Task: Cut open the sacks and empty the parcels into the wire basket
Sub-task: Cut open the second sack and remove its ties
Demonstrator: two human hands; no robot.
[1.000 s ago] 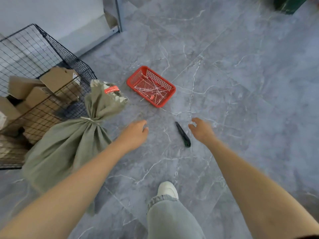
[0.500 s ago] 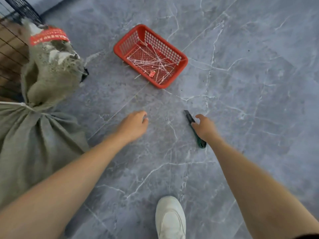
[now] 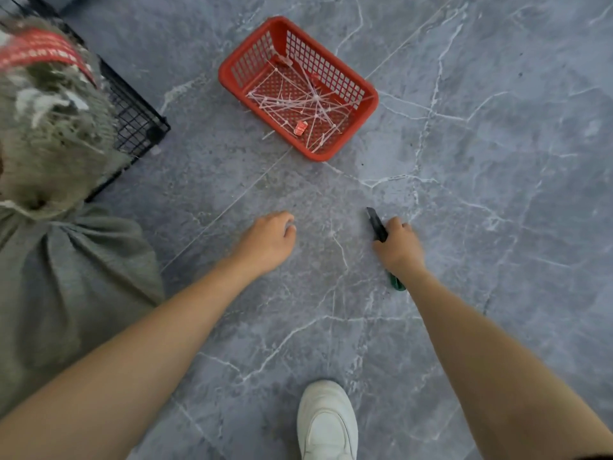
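A grey-green cloth sack (image 3: 66, 277) fills the left side of the view, standing on the grey marbled floor (image 3: 497, 194). Its neck is cinched tight with a thin pale tie, and the loose fabric above the tie flares up in a frayed, blurred tuft carrying a red band (image 3: 43, 54) with pale lettering too smeared to read. The sack leans against the corner of the black wire basket (image 3: 136, 121), which sits behind it at the upper left; only that corner shows.

The right hand (image 3: 399, 249) is down on the floor with its fingers (image 3: 394, 227) curled around a box cutter (image 3: 376, 224), whose dark front end sticks out ahead of the knuckles and whose green tail (image 3: 397, 283) shows behind the wrist. The left hand (image 3: 268, 240) hovers just above the floor between the sack and the cutter, holding nothing, its fingers bent inward in a loose half-fist.

Beyond both hands sits a red plastic basket (image 3: 365, 104) holding a scatter of cut white zip ties (image 3: 298, 101) and a small red tag with no legible print. A white shoe (image 3: 326, 423) stands at the bottom edge.
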